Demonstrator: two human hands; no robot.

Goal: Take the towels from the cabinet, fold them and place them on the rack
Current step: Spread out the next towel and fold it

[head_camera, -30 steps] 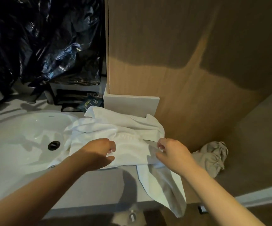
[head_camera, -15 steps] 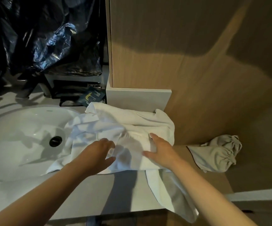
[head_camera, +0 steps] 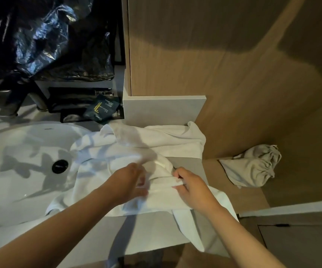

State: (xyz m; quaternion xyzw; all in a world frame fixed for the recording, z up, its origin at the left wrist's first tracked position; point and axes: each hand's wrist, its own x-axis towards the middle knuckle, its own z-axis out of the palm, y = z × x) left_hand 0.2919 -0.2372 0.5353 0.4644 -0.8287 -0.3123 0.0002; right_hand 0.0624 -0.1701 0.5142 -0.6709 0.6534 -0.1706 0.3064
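Observation:
A white towel (head_camera: pixel 156 140) lies crumpled on the grey counter (head_camera: pixel 148 229), partly over the sink's rim, with one end hanging off the front edge. My left hand (head_camera: pixel 129 182) is on the towel's middle, blurred, its fingers curled into the cloth. My right hand (head_camera: pixel 191 186) pinches a bunched fold of the towel at its right side. No rack or cabinet interior is in view.
A white sink (head_camera: pixel 26 167) with a black drain fills the left. Behind it are a black plastic bag (head_camera: pixel 46 39), a dark sachet (head_camera: pixel 104 110) and a tap. A wood panel (head_camera: pixel 214 55) rises on the right. A beige drawstring pouch (head_camera: pixel 252 167) lies on a lower shelf.
My right hand went from lying flat on the towel to pinching a fold pulled toward me. The towel's right part has bunched up, baring some counter behind it.

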